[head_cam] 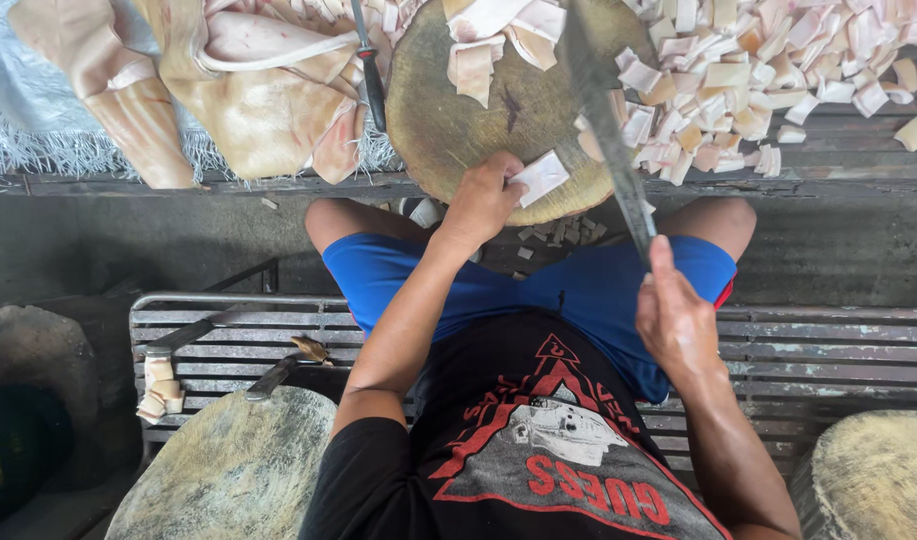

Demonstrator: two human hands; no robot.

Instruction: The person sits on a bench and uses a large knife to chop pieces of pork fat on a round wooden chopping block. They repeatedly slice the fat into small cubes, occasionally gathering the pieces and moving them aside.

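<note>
A good share of the cutting looks done: a big heap of small pale cut pieces (759, 80) lies on the table (859, 150) at two o'clock from the round wooden chopping block (459, 120), too many to count. What is left, by my reading, are the large uncut slabs of fatty skin (229, 90) at ten o'clock of the block, about three, and a few strips (494, 40) on the block's far edge at twelve. The left hand (484, 200) presses one flat white piece (541, 177) against the block's near rim at six o'clock, its grip closed on it. The right hand (674, 320) is wrapped around the handle of one long cleaver (604, 110), blade reaching across the block. A second knife (369, 70) lies among the slabs.
</note>
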